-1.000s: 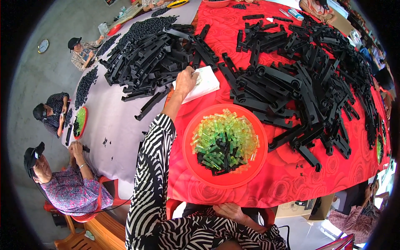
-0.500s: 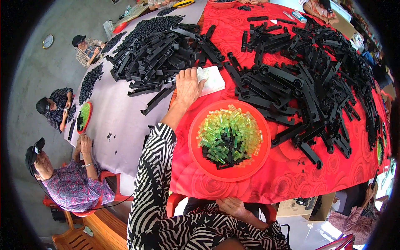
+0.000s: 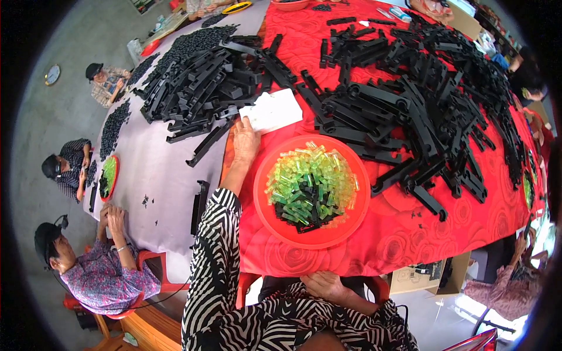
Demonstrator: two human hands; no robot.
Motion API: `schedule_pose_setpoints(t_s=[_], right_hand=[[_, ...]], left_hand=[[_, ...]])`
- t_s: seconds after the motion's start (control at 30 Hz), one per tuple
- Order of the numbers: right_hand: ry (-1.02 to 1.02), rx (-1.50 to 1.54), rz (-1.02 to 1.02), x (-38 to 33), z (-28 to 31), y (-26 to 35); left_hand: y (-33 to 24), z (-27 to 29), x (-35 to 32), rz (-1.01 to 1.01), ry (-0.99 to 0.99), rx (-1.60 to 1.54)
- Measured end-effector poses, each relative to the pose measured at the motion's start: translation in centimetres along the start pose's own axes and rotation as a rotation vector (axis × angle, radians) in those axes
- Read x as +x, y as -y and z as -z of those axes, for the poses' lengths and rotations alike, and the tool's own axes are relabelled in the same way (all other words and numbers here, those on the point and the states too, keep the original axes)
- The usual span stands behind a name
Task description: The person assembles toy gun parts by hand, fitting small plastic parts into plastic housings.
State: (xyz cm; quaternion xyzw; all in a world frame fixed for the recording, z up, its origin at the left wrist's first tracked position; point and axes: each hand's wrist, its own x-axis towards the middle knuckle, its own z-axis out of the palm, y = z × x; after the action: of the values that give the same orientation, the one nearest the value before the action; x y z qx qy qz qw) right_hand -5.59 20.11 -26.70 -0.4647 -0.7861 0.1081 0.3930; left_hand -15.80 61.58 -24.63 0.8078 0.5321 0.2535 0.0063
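My left hand (image 3: pixel 246 142) reaches forward over the seam between the two tablecloths. Its fingertips are at the near left corner of a flat white packet (image 3: pixel 274 111), which looks like tissues. The fingers look mostly straight, and I see nothing held in them. To the right of that arm stands a round red basin (image 3: pixel 312 241), heaped with clear yellow-green plastic tubes (image 3: pixel 313 167) and small black pieces (image 3: pixel 310 202). My right hand (image 3: pixel 325 286) rests loosely at the table's near edge, below the basin, with its fingers lying out and nothing visible in them.
Long black plastic parts lie in one heap (image 3: pixel 199 88) at the far left and another (image 3: pixel 404 111) on the right. Beyond the left heap are many small black pieces (image 3: pixel 193 44). A person in a patterned shirt (image 3: pixel 105 286) sits at left; others sit around the table.
My left hand has drawn back toward me from the top of the white packet to its near corner, uncovering it. The view has shifted slightly. My right hand stays at the table edge.
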Motion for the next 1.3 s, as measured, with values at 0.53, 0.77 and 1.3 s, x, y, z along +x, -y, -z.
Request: schedule_pose_setpoints(t_s=[0.53,0.77,1.3], right_hand=[[-0.221,0.129,-0.201,3.4,3.9,0.8],[-0.691,-0.524,-0.692,6.7,15.3,-8.6],[-0.672,-0.451,-1.274,7.3,18.4,-19.3]], left_hand=[[-2.2,12.1,-5.8,0.097,-0.140,-0.448],[-8.0,17.0,-16.0,-0.121,-0.364,-0.676],[-12.7,15.5,-30.8,-0.480,0.207,-0.805]])
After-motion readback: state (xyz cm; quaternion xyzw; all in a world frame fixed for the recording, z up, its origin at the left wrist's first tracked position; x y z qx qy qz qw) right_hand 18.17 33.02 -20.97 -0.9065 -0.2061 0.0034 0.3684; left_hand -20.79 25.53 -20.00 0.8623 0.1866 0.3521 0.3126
